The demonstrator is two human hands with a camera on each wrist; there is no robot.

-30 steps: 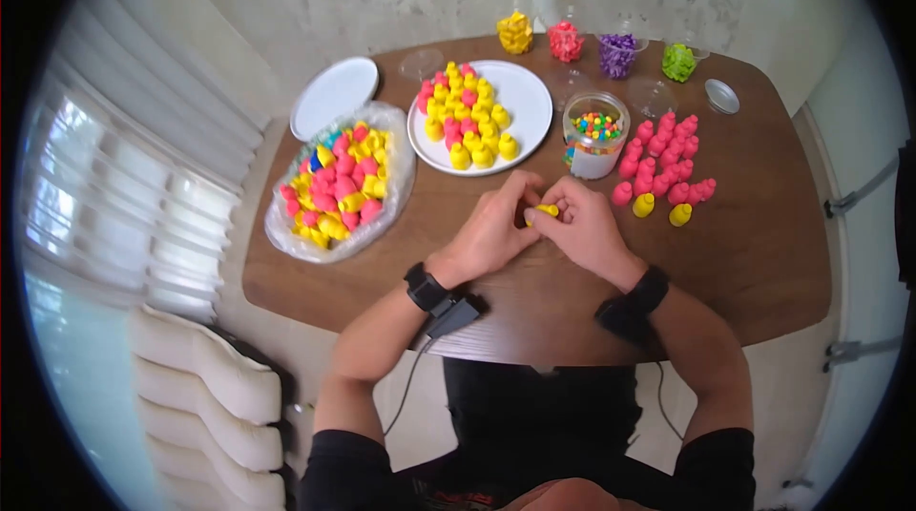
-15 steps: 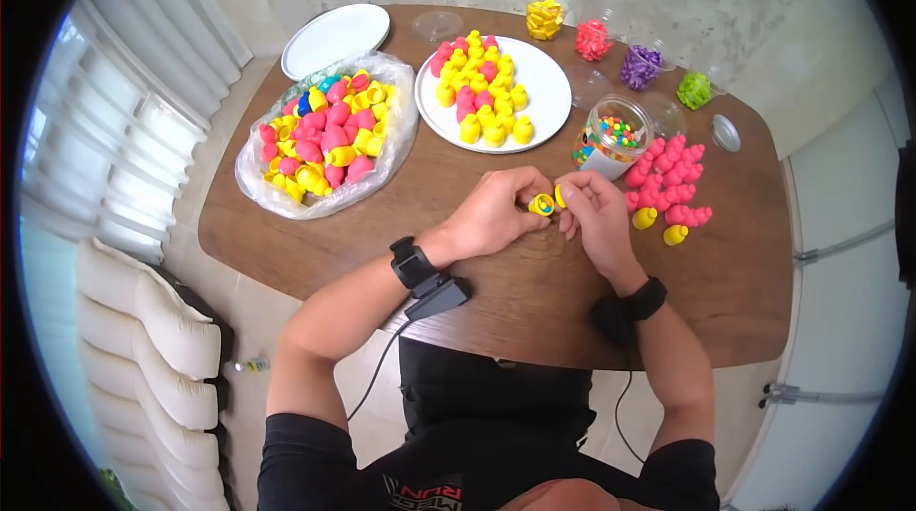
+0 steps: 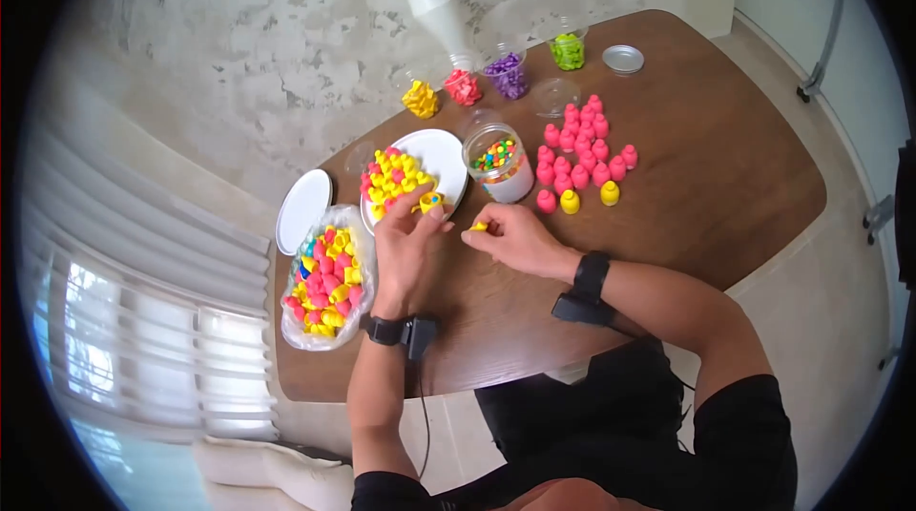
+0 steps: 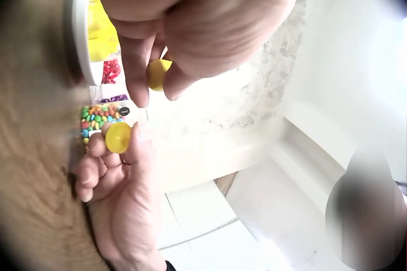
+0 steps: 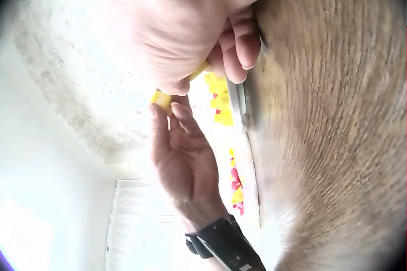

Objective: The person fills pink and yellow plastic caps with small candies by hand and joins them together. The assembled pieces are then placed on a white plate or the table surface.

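Capsule: yellow, in two parts. Left hand (image 3: 405,244) pinches the cup half (image 3: 430,200), candy showing inside, raised over the near rim of the plate (image 3: 448,153). Right hand (image 3: 510,236) pinches the cap half (image 3: 479,225) between thumb and fingertip, just beside the cup, not touching it.
Left wrist view: cap (image 4: 118,137) sits in the right hand's fingertips below the cup (image 4: 158,74); a clear gap between them.
Done: a group of closed pink capsules (image 3: 580,146) with two yellow ones stands right of the jar (image 3: 498,163), toward the table's far right side.
Left: plate heaped with yellow and pink capsules; bag (image 3: 327,277) at the table's left edge full of mixed ones. My read: well under half through, and this capsule is filled but not yet capped.
Jar: open, coloured candies inside, at mid-table between plate and finished group.
Far edge: four small cups (image 3: 465,86) of yellow, red, purple, green pieces; jar lid (image 3: 622,59) near the far right corner.
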